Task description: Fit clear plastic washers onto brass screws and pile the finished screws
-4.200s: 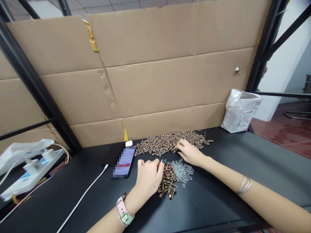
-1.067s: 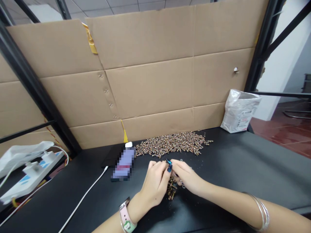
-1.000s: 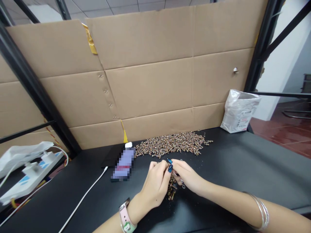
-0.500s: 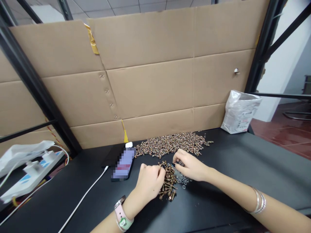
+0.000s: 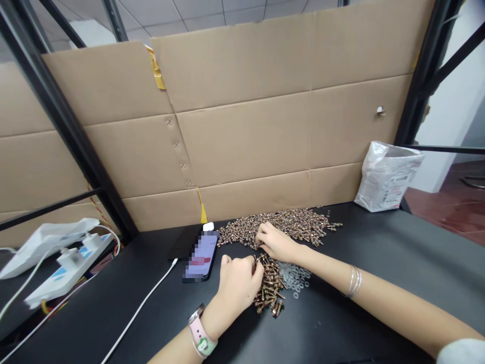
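Observation:
My left hand point(image 5: 239, 280) is closed at the left side of a heap of brass-coloured screws point(image 5: 271, 293). Its fingertips curl down out of sight, so what they pinch, if anything, is hidden. My right hand point(image 5: 276, 241) is closed too, reaching over the front edge of a wide pile of small coppery screws point(image 5: 242, 228); I cannot make out anything in its fingers. Flat grey washers point(image 5: 295, 278) lie loose beside the heap, below my right wrist.
A phone point(image 5: 202, 258) with a lit screen and a white charging cable point(image 5: 142, 308) lie to the left. Further left is a white power strip point(image 5: 68, 273). A cardboard wall point(image 5: 242, 136) closes off the back. A plastic bag point(image 5: 388, 177) stands at the back right.
My right hand has moved from the washers up and left to the front of the far pile. My left hand stays by the heap. The view has shifted slightly.

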`<state>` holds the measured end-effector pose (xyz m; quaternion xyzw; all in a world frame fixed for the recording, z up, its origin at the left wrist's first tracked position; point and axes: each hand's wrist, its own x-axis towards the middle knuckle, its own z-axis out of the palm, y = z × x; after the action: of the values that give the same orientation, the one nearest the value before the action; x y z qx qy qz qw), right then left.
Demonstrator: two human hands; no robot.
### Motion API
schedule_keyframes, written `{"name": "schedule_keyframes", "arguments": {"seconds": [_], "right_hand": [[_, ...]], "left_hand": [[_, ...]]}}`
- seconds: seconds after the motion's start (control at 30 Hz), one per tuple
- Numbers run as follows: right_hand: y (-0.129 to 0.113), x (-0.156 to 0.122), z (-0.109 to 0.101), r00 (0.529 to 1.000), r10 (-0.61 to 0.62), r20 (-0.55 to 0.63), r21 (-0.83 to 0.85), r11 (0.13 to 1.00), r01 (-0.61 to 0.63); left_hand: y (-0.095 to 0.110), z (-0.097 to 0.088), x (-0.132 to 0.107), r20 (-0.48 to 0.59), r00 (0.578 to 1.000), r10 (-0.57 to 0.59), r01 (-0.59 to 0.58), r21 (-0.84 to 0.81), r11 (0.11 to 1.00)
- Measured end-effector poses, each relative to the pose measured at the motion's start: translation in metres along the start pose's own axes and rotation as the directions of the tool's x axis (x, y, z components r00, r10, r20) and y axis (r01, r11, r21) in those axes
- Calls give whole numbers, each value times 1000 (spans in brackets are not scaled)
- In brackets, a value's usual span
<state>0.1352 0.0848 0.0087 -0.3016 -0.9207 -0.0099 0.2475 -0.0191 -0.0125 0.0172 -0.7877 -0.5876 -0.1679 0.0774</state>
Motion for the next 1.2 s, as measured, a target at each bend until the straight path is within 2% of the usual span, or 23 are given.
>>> {"name": "schedule_keyframes", "arguments": {"seconds": [0.27,0.47,0.67,0.93,1.1,1.2], "right_hand": [[-1,-11,-6,999,13,-29,34,999,-12],[-2,4,-3,996,-84,34,4,996,84],[-2,9,-2,995,-85,50,13,996,84],[-6,7,-8,998,-55,-13,75,996,55],[-18,-15,-29,999,9,-38,264,965,2],[-30,-34,-42,995,67,69,419,903,-89]], "left_hand": [[-2,4,-2,4,1000,4,-4,3,1000],[0,3,-2,-14,1000,15,-15,0,1000],[0,4,-1,-9,1000,17,-17,-7,1000],[0,0,-3,-18,1000,-3,2,-42,999],[-1,-3,-3,-53,999,9,-15,-108,994],[0,-3,-3,-52,991,119,-126,-148,981]]}}
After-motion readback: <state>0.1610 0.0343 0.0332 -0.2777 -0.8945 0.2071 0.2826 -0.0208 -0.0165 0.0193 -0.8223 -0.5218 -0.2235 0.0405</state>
